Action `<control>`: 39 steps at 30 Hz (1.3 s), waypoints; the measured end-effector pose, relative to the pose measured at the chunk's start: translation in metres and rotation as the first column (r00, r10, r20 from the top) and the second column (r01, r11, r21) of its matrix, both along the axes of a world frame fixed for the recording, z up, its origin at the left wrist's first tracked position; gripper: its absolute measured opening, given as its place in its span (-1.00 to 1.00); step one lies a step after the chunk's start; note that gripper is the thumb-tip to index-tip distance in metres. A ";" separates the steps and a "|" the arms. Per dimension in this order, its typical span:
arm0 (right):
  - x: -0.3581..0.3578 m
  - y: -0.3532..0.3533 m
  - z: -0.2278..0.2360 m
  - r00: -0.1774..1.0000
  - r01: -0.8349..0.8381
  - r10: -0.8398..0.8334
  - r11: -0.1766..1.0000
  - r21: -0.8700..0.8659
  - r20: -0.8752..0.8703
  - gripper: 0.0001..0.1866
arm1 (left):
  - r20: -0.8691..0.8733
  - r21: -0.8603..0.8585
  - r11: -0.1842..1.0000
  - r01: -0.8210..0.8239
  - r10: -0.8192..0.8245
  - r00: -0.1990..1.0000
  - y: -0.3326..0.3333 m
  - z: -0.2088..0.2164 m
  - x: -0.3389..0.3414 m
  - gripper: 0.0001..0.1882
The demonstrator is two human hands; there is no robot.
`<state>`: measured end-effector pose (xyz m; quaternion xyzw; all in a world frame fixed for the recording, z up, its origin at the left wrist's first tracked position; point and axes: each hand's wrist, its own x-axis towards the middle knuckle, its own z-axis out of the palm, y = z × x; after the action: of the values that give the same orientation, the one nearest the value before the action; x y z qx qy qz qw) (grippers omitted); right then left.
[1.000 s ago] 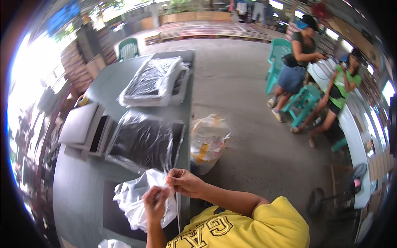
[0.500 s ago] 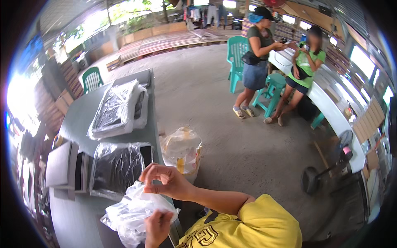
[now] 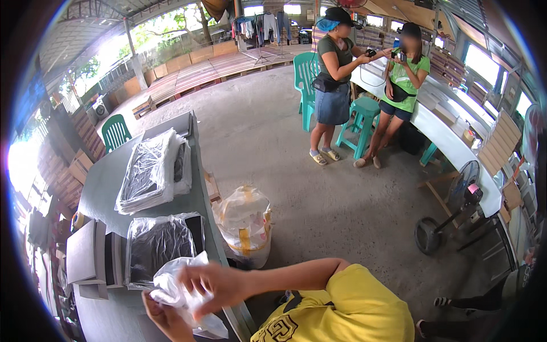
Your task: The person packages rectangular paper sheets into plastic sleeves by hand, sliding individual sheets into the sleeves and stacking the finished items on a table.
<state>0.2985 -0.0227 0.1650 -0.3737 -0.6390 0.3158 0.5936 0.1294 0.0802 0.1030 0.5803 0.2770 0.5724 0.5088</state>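
A crumpled white plastic bag (image 3: pixel 170 285) is between my hands at the near end of the grey table (image 3: pixel 102 310). My left hand (image 3: pixel 165 316) pinches its left edge, fingers closed on the thin film. Over the bag's right side, my right hand (image 3: pixel 213 288) is curled and slightly blurred, with plastic between thumb and fingers. Just beyond lies a dark flat panel (image 3: pixel 159 246) in clear wrapping. To its left stand several grey flat boards or boxes (image 3: pixel 86 251). Farther up the table is a stack of plastic-wrapped dark panels (image 3: pixel 148 171).
A large translucent sack (image 3: pixel 245 225) with yellow tape stands against the table's right side. Two people (image 3: pixel 333 80) stand by a white counter (image 3: pixel 450 139) with a green stool (image 3: pixel 360 122). A black fan (image 3: pixel 464 185) is at right; a green chair (image 3: pixel 115 132) stands beyond the table.
My left hand has moved left to the bag's edge. My right hand has come down from above onto the bag, which is now more bunched. The view has shifted slightly.
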 end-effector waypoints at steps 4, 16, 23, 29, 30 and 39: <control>-0.006 0.018 -0.015 0.949 0.205 -0.251 0.951 0.233 0.188 -0.62 | -0.220 0.145 0.954 0.263 -0.229 0.948 0.001 0.017 -0.006 -0.64; 0.009 -0.003 -0.008 0.833 -0.514 0.506 0.857 -0.023 0.223 -0.68 | 0.050 -0.180 0.920 0.349 -0.345 0.937 0.017 0.008 -0.023 -0.61; 0.002 0.014 0.012 0.450 -0.666 0.892 0.364 -0.651 0.039 -0.56 | 0.194 0.100 0.774 0.626 -0.632 0.750 0.003 0.057 -0.029 -0.70; 0.035 0.051 -0.036 -0.180 0.072 0.069 0.996 -0.057 0.981 -0.81 | -0.975 -0.114 0.562 0.819 -0.223 0.017 -0.029 0.073 -0.052 -0.88; 0.031 0.054 -0.014 -0.244 -0.086 -0.106 0.992 0.088 0.964 -0.77 | -0.987 -0.061 0.765 0.642 -0.141 0.074 -0.027 0.068 -0.062 -0.86; -0.095 0.194 -0.023 0.677 -0.062 -0.204 0.942 0.331 0.708 -0.72 | -0.737 0.528 0.504 0.683 0.672 0.072 -0.083 0.040 -0.118 -0.89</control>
<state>0.2036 0.1713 0.1424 -0.3895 -0.8506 0.0052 0.3533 0.0113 -0.0029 0.1433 0.9562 0.2074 0.0475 -0.2012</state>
